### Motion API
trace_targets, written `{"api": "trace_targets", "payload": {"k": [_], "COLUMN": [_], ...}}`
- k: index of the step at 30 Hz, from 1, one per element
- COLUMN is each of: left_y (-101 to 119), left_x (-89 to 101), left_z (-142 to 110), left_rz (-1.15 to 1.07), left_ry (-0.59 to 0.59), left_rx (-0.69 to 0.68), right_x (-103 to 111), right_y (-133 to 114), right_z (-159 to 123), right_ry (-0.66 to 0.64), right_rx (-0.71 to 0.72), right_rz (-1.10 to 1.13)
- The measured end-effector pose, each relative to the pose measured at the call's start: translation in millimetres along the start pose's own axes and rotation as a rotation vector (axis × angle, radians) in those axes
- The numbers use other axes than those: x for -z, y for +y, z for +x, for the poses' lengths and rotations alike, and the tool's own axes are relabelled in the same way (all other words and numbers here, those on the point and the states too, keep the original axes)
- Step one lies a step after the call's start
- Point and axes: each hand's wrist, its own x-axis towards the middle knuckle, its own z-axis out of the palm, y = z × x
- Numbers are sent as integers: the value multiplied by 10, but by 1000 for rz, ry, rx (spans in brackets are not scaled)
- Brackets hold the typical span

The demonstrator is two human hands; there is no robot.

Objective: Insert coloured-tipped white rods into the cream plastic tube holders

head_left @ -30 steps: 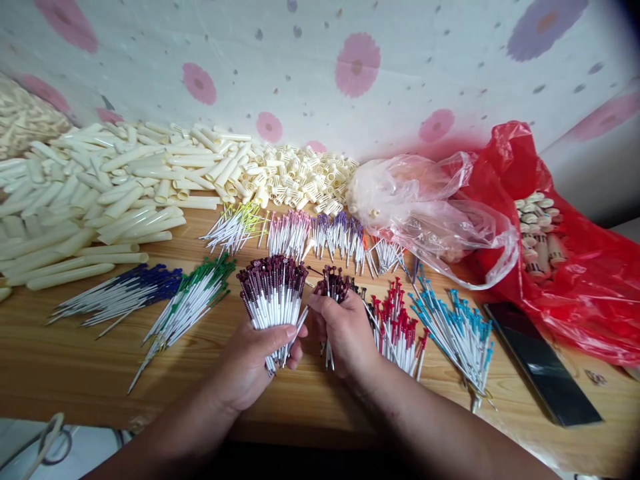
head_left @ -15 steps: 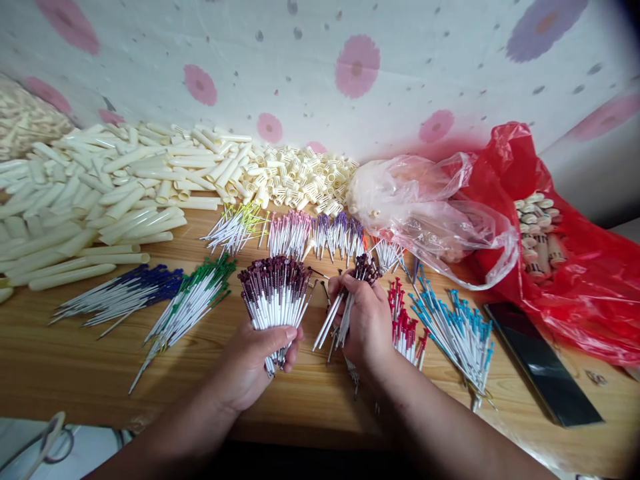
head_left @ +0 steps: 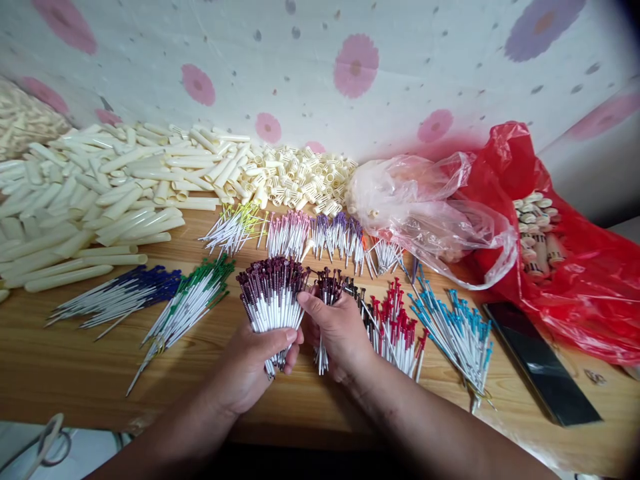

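My left hand (head_left: 257, 357) is closed round a thick bundle of pen refills (head_left: 274, 293), white with dark maroon ends pointing up. Close beside it, my right hand (head_left: 343, 330) grips a smaller bunch of maroon-ended refills (head_left: 327, 288), its thumb near the larger bundle's edge. Behind and right of that hand lie black-ended refills (head_left: 356, 291), partly hidden, and red-ended refills (head_left: 397, 327). Green-ended refills (head_left: 193, 297) and dark blue-ended refills (head_left: 125, 293) are at left. Blue-ended refills (head_left: 453, 333) lie to the right.
Cream pen barrels (head_left: 125, 167) and short slotted cream tubes (head_left: 300, 180) are heaped at the back. Yellow-ended (head_left: 233, 227), pink-ended (head_left: 289, 233) and purple-ended refills (head_left: 340, 233) lie before them. A clear plastic bag (head_left: 425, 200), red bag (head_left: 575, 267) and black phone (head_left: 543, 363) are right.
My right hand has moved left, towards the left hand. Its maroon-ended refills have gone from tilted to nearly upright. The black-ended refills behind show more. My left hand has stayed almost still.
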Motion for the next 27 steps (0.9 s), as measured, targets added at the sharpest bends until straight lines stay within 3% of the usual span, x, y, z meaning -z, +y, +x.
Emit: {"api": "trace_targets", "payload": {"k": [10,17,24,27], "left_y": [-17,-26,-22,-35], "left_x": [17,19,19,41], "left_z": [-4,8,4,1], "left_rz": [21,73,39,24], "left_ry": [-17,-13,-3,-9], "left_rx": [1,15,14,17], "right_x": [21,34,21,31], "right_y": [21,16,36,16], "right_z": [9,0,-2,6], "right_ry": [14,-73,-23,63], "right_rx": [6,-5,35,79], "right_rz": [22,36,30,46]}}
